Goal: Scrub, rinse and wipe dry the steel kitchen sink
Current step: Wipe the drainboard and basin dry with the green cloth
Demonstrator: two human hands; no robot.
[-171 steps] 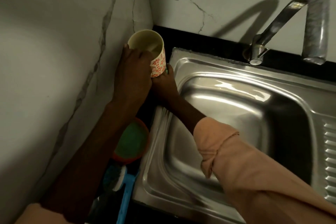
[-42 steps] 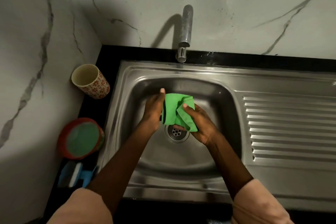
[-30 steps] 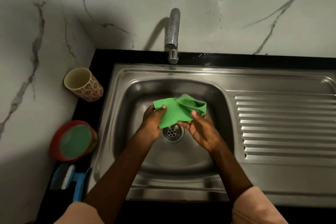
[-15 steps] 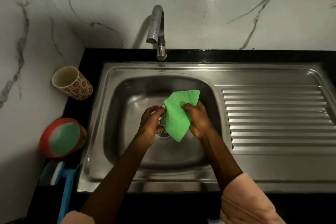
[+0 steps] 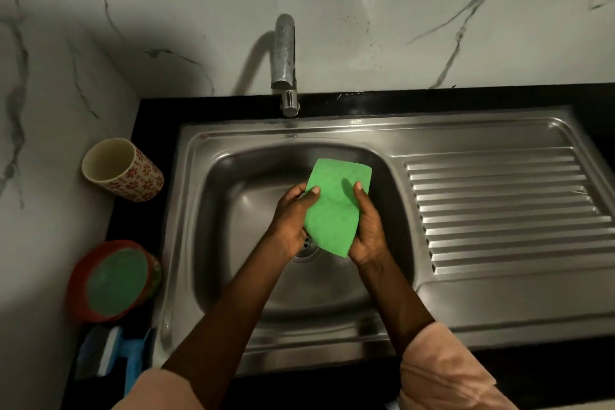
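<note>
A green cloth (image 5: 336,206) is folded into a flat rectangle and held above the basin of the steel sink (image 5: 239,196). My left hand (image 5: 291,220) grips its left edge with the thumb on top. My right hand (image 5: 367,226) holds its right edge, thumb pressed on the cloth. Both hands hover over the drain (image 5: 307,248), which they partly hide. The ribbed drainboard (image 5: 499,210) lies to the right of the basin. No water runs from the steel tap (image 5: 284,60), which stands at the back over the basin's far rim.
On the black counter to the left of the sink stand a cream cup with red flowers (image 5: 121,170) and a red tub with a green scrub pad (image 5: 113,280). A blue-and-white brush (image 5: 109,351) lies nearer me. Marble walls close the left and back sides.
Earlier my hands were at the flowered cup in the corner. Over the last second they have unfolded the crumpled green cloth and flattened it into a neat rectangle above the drain.
</note>
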